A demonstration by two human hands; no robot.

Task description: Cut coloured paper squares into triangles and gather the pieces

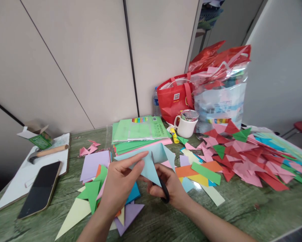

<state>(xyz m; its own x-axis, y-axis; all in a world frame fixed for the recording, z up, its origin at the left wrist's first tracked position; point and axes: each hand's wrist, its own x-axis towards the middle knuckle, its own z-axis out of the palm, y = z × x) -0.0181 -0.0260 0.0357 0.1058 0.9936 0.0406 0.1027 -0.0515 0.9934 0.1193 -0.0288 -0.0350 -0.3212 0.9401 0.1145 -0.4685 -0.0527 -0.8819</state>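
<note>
My left hand pinches a folded sheet of light blue paper between thumb and fingers, above the table. Black-handled scissors sit in my right hand, its fingers wrapped round the loops. A blade rises against the light blue paper, which spreads behind and on both sides of it. Part of the scissors is hidden by the paper and my fingers. Below my left hand lie green paper pieces, a pale yellow piece and a purple piece.
Packs of green paper, a glue stick and a white mug stand behind. Red and pink folded pieces heap at right, before a red bag. A phone and hammer lie left.
</note>
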